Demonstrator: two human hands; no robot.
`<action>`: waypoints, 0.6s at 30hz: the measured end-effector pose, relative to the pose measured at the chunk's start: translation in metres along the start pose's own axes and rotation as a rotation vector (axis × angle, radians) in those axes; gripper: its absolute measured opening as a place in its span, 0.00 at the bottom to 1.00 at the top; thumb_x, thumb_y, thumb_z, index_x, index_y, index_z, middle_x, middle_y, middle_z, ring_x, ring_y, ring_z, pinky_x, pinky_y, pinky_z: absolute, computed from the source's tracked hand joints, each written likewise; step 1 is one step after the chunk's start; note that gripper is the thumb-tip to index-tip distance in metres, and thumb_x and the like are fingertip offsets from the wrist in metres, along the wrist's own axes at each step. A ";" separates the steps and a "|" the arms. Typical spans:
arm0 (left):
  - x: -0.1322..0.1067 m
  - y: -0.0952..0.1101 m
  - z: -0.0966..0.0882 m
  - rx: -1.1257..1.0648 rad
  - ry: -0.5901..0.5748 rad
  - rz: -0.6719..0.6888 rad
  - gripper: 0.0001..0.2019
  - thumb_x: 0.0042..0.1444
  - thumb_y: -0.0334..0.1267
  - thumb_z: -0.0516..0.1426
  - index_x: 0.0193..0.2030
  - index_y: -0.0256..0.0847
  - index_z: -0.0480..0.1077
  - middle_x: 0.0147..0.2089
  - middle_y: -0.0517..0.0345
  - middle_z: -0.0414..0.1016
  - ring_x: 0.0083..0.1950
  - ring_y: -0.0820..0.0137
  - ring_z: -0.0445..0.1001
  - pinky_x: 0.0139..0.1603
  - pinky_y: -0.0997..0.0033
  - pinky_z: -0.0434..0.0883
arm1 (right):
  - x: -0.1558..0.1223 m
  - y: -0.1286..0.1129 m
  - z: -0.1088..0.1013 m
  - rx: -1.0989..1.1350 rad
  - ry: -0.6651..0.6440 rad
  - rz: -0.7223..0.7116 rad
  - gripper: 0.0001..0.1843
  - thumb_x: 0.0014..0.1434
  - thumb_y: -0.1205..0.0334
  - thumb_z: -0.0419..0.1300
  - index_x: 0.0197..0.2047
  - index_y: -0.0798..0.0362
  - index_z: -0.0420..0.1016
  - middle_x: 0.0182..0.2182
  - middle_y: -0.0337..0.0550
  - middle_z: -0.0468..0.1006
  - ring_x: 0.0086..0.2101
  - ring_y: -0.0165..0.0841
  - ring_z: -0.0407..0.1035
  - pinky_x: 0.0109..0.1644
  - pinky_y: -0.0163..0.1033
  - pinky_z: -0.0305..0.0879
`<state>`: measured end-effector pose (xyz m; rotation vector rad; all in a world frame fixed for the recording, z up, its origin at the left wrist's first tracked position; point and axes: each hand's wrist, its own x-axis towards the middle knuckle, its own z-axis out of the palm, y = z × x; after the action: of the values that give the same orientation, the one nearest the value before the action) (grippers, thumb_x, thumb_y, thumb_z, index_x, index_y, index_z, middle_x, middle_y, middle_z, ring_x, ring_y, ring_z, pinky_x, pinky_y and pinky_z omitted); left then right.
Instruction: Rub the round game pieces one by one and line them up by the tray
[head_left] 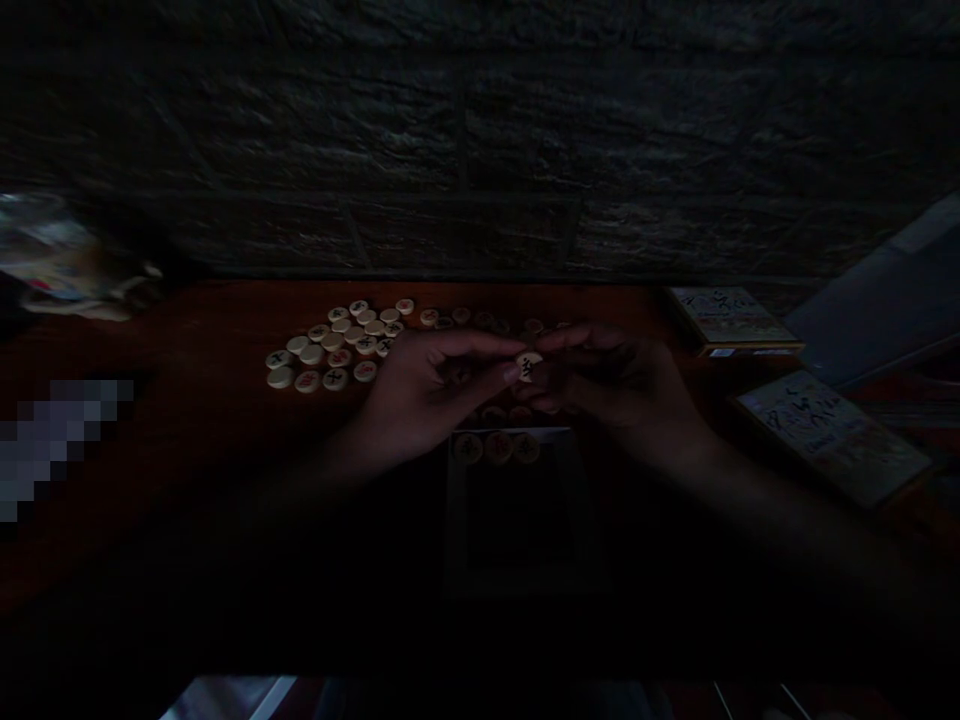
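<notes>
Between both hands, above the table, is a round Chinese chess piece (529, 368) with a dark character facing me. My left hand (431, 375) pinches its left side with thumb and forefinger. From the other side, the fingertips of my right hand (619, 380) close on the same piece. Just below the hands lies an open shallow box (457, 530), with 3 chess pieces (499, 447) in a row along its far edge. Loose chess pieces (332, 342), some marked red, some black, some blank side up, spread to the left and behind my hands.
Two flat printed boxes (735, 315) (836, 435) lie on the right of the brown table (217, 340). A plastic-wrapped bundle (67, 260) sits at the far left. A dark stone-block wall (465, 150) rises behind the table. The scene is very dim.
</notes>
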<state>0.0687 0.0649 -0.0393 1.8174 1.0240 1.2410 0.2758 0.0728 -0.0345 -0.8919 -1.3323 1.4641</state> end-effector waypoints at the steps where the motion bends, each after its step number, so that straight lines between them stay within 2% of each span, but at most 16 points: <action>1: -0.001 0.001 0.001 -0.026 0.007 -0.026 0.09 0.61 0.36 0.67 0.48 0.43 0.83 0.45 0.57 0.87 0.41 0.66 0.86 0.46 0.68 0.83 | -0.001 0.000 0.001 -0.010 -0.008 -0.008 0.13 0.50 0.60 0.78 0.39 0.49 0.85 0.35 0.39 0.86 0.32 0.33 0.82 0.39 0.39 0.83; 5: -0.005 0.004 0.005 -0.029 0.051 -0.057 0.08 0.59 0.35 0.68 0.46 0.43 0.84 0.44 0.57 0.88 0.42 0.64 0.86 0.45 0.66 0.84 | -0.004 -0.002 0.002 -0.053 -0.036 -0.042 0.13 0.50 0.54 0.78 0.36 0.50 0.84 0.32 0.40 0.85 0.31 0.35 0.82 0.37 0.40 0.83; 8: -0.008 0.004 0.008 0.026 0.054 -0.013 0.09 0.60 0.34 0.67 0.47 0.44 0.84 0.46 0.58 0.87 0.45 0.64 0.86 0.48 0.66 0.84 | -0.004 -0.002 0.002 -0.124 -0.028 -0.069 0.14 0.50 0.52 0.78 0.34 0.50 0.84 0.29 0.40 0.85 0.27 0.33 0.80 0.33 0.38 0.80; 11: -0.010 0.004 0.010 0.077 0.045 0.036 0.10 0.61 0.33 0.65 0.48 0.47 0.83 0.47 0.61 0.87 0.44 0.65 0.86 0.46 0.68 0.84 | -0.004 -0.002 0.002 -0.156 -0.016 -0.074 0.14 0.51 0.51 0.77 0.32 0.50 0.84 0.27 0.40 0.84 0.26 0.33 0.79 0.32 0.38 0.80; 15: -0.010 0.006 0.009 0.138 0.046 0.069 0.10 0.61 0.32 0.64 0.48 0.46 0.83 0.46 0.61 0.87 0.44 0.66 0.86 0.44 0.71 0.83 | -0.005 -0.002 0.004 -0.081 -0.028 -0.036 0.13 0.51 0.50 0.77 0.32 0.49 0.84 0.28 0.40 0.85 0.27 0.34 0.81 0.35 0.39 0.82; 18: -0.010 0.006 0.008 0.134 0.048 0.036 0.09 0.61 0.34 0.65 0.47 0.45 0.83 0.45 0.59 0.87 0.44 0.65 0.86 0.44 0.69 0.83 | -0.005 -0.002 0.004 -0.006 -0.053 0.018 0.13 0.51 0.51 0.78 0.33 0.50 0.85 0.30 0.39 0.86 0.29 0.34 0.82 0.39 0.40 0.84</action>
<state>0.0757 0.0527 -0.0409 1.9238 1.1294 1.2698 0.2737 0.0667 -0.0321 -0.8759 -1.3711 1.5080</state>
